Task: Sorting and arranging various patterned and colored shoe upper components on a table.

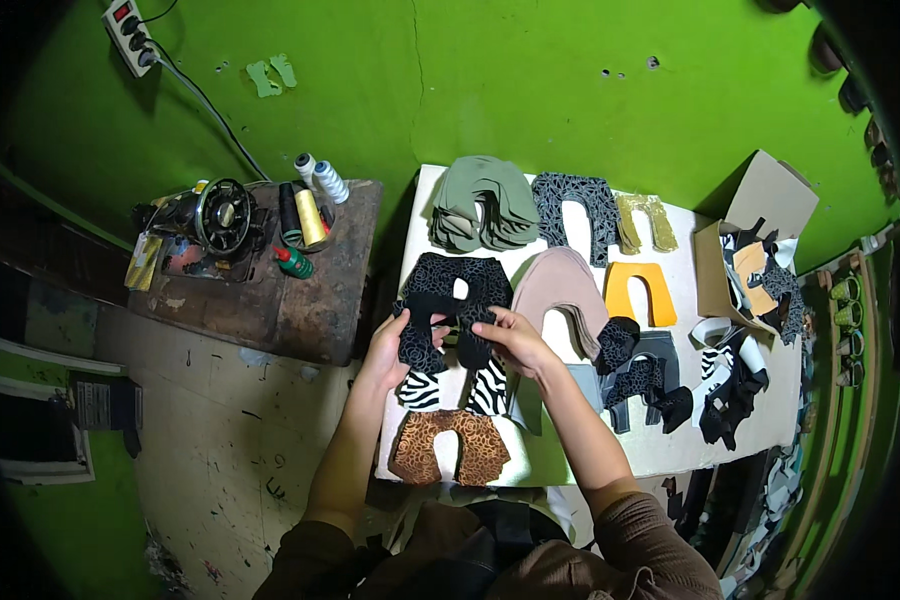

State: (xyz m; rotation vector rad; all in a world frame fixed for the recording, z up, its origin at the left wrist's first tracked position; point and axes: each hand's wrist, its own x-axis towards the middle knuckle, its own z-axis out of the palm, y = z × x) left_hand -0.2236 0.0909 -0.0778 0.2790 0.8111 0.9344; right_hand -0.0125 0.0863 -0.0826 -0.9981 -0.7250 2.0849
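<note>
Both my hands hold a black patterned U-shaped shoe-upper piece [422,345] over the near left of the white table. My left hand [384,352] is closed on its left leg, and my right hand [515,340] pinches its right leg between thumb and fingers. Behind it, partly covered, lie more black patterned pieces [458,268]. Zebra-striped pieces [488,388] show just below the held piece. Nearer the front edge sits a stack of brown leopard-print pieces [418,450]. To the right of my right hand lies a stack of pale pink pieces [550,285].
Green pieces [485,195], dark patterned ones [575,190] and a yellow one [635,285] line the table's far side. Rightward are a cardboard box [712,265] of scraps and loose black pieces [735,400]. A sewing machine [225,220] stands on a wooden table [300,310] at left.
</note>
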